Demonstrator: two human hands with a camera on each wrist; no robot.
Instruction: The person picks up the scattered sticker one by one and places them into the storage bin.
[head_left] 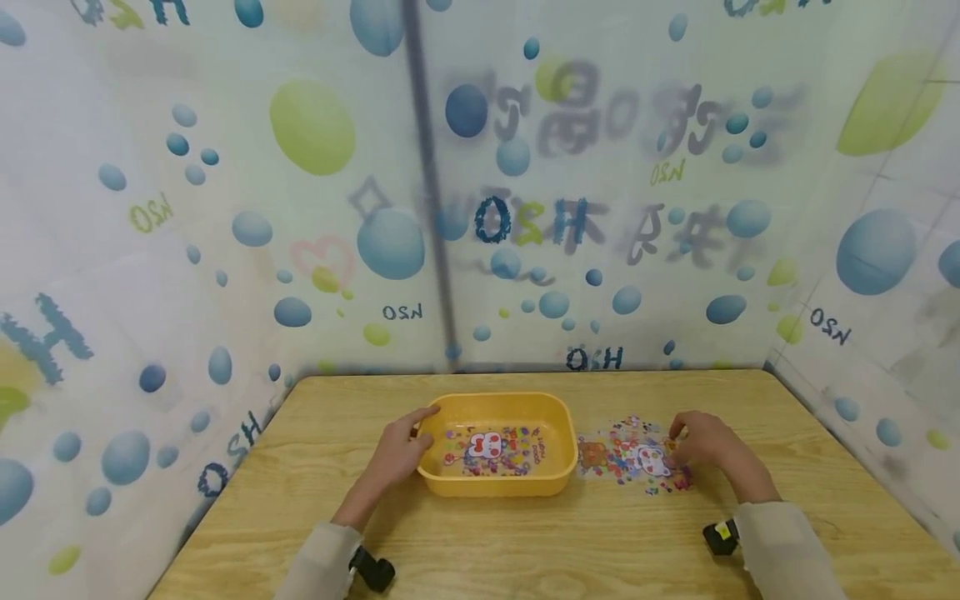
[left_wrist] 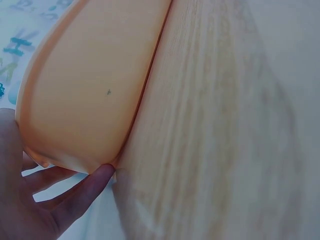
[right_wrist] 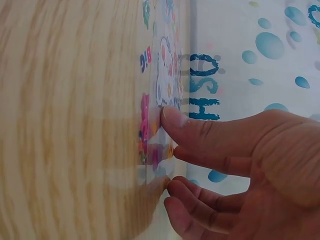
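A yellow plastic basin point(head_left: 495, 487) stands on the wooden table, with a sticker-patterned piece showing a white cartoon animal point(head_left: 486, 445) inside it. My left hand point(head_left: 401, 446) grips the basin's left end, its fingers spread along the rim and wall. In the left wrist view the fingers point(left_wrist: 82, 195) touch the basin's end close to the table. Right of the basin lies a clear, flat piece covered in colourful cartoon stickers point(head_left: 630, 457). My right hand point(head_left: 708, 446) holds its right edge with thumb and forefinger; the other fingers point(right_wrist: 200, 200) are curled beside it.
The wooden table point(head_left: 525, 546) reaches back to a curtain point(head_left: 465, 183) printed with blue and green drops. The same drop-patterned cloth hangs on the left and right sides. Dark wrist cameras point(head_left: 372, 570) sit at both sleeves.
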